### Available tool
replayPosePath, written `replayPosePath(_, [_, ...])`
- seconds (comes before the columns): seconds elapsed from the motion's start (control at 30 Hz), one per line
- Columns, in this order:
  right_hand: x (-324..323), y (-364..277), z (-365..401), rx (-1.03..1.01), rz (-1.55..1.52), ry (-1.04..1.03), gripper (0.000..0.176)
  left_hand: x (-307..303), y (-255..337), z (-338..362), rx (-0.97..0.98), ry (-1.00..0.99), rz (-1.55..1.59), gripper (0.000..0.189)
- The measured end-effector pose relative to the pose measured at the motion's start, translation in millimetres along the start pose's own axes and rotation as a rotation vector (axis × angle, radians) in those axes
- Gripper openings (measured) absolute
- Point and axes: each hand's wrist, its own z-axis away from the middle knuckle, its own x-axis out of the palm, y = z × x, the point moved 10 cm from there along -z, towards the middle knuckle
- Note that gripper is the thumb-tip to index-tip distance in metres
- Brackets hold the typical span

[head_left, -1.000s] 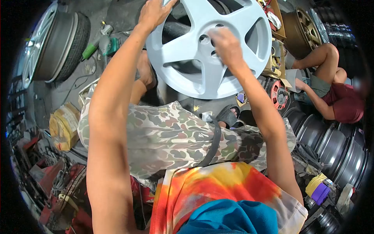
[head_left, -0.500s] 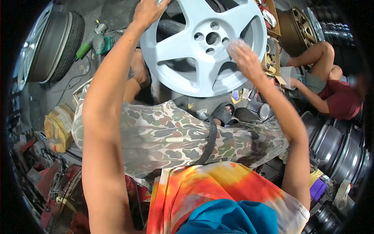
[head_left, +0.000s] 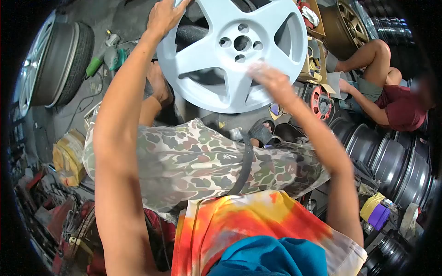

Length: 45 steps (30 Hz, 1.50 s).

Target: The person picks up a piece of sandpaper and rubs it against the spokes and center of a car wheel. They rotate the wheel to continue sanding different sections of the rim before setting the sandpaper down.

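A pale grey-white wheel rim (head_left: 237, 87) with broad spokes and a hub of several holes faces up in front of my legs. My left hand (head_left: 166, 16) is at the rim's upper left edge, its fingers wrapped over that edge. Over the lower spoke, right of centre, is my right hand (head_left: 272, 82), blurred by motion. Its fingertips touch or nearly touch the spoke, and whether anything lies under them is hidden.
A co-worker (head_left: 403, 106) sits at the right holding a light sheet. Stacked dark rims (head_left: 386, 161) stand below. A tyred wheel (head_left: 76, 64) and a green power tool (head_left: 94, 64) are at the left. A cardboard box (head_left: 315, 69) adjoins the rim.
My right hand has moved left and down from beside the hub onto the lower spoke. The whole view has shifted slightly, and a red reel now shows right of the rim.
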Motion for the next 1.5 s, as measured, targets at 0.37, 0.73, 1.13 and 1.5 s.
replayPosePath(0.37, [19,-4,-8,0.412,-0.040,0.037,0.040,5,-7,0,-0.034,-0.026,-0.040,0.039])
replayPosePath(0.73, [3,75,-7,1.149,-1.477,0.550,0.033,10,-36,2,-0.084,0.026,-0.069,0.038])
replayPosePath(1.13, [-64,58,207,1.435,-1.218,0.742,0.018,41,-36,-21,-0.254,-0.145,-0.227,0.052])
replayPosePath(1.5, [-135,24,164,1.274,-0.784,0.702,0.025,181,186,-57,0.469,-0.060,-0.492,0.092])
